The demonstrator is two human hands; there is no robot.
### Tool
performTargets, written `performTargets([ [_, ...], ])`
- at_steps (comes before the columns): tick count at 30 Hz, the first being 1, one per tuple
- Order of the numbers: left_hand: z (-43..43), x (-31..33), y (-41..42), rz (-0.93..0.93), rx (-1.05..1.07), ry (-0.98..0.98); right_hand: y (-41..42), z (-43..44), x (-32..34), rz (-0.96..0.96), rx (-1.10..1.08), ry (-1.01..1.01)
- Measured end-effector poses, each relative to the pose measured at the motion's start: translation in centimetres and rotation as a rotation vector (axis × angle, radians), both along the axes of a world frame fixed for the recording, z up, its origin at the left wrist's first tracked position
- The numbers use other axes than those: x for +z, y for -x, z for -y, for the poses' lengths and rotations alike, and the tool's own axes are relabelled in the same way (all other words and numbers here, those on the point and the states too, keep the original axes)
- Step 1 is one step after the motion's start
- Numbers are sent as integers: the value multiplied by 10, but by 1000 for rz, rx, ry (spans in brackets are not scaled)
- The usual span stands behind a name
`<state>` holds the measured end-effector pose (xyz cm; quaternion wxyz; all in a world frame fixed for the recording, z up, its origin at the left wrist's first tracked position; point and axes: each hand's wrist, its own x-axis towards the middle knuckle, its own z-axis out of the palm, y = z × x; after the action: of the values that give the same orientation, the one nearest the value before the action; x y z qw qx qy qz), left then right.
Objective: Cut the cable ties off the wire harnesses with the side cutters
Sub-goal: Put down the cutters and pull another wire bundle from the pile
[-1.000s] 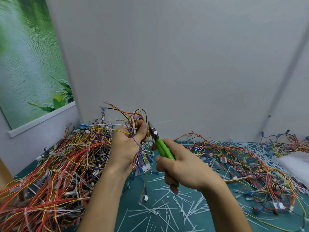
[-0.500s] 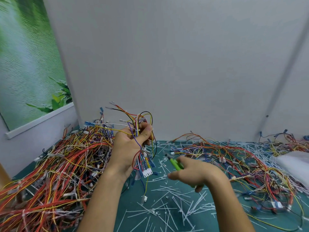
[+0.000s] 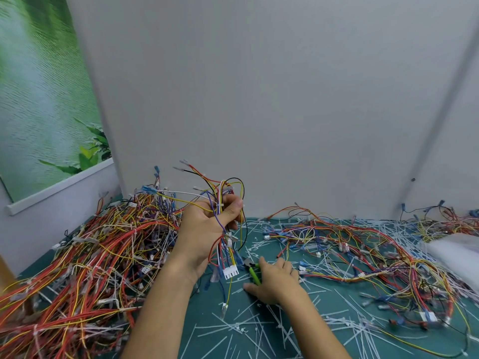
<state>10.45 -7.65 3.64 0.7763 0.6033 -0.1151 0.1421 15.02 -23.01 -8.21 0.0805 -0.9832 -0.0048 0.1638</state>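
A gray wall stands behind the green tabletop. Left of the wall hangs a leafy green picture.

Left hand: raised, above and to the left of the side cutters. Back of the hand faces the camera. Fingers are curled round a wire harness, and the thumb presses against it, pointing up. The wrist is straight. Left forearm: bare, rising steeply from below and left of the cutters.

Right hand: low, palm down, directly over the cutter handles. Fingers lie nearly straight and slightly spread. The index finger runs alongside the cutters, and the thumb extends out just below them. Right forearm: bare, approaching from below and right of the cutters.
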Motion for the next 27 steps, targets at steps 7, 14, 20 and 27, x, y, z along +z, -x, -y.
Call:
performTargets([
  [7, 1, -1, 1, -17, -59, -55, -1, 5, -2, 3, 28, -20],
  [14, 0, -3, 0, -99, -110, -34, 8, 23, 58, 309, 112, -626],
  [20, 2, -4, 0, -89, -75, -44, 32, 26, 103, 262, 194, -1476],
  [27, 0, 0, -1, -161, -121, 66, 32, 33, 105, 417, 132, -1419],
])
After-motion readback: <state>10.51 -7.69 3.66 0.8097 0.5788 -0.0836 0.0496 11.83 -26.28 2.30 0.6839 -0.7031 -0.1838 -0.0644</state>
